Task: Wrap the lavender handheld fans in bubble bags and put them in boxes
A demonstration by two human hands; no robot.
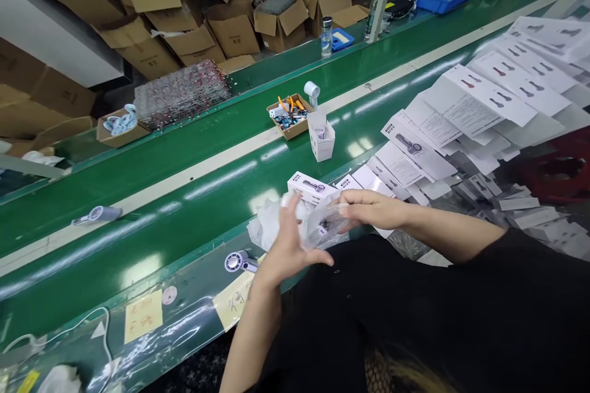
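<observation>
My right hand (371,209) pinches the edge of a clear plastic bag (316,221) that has a small dark and pale purple item inside, too blurred to name. Beside the bag, my left hand (288,249) has its thumb stretched out and its fingers apart; whether it touches the plastic I cannot tell. Crumpled white plastic bags (265,227) lie behind my left fingers. Just beyond both hands is a white printed box (308,185) with a fan pictured on it. A pale purple handheld fan (237,261) rests left of my left wrist.
Rows of flattened printed cartons (479,98) cover the right side. On the green conveyor stand an open white box (321,144) and a cardboard tray of tools (292,126). Another fan (105,214) lies at left. Cardboard boxes (233,27) are piled behind a glass bottle (326,40).
</observation>
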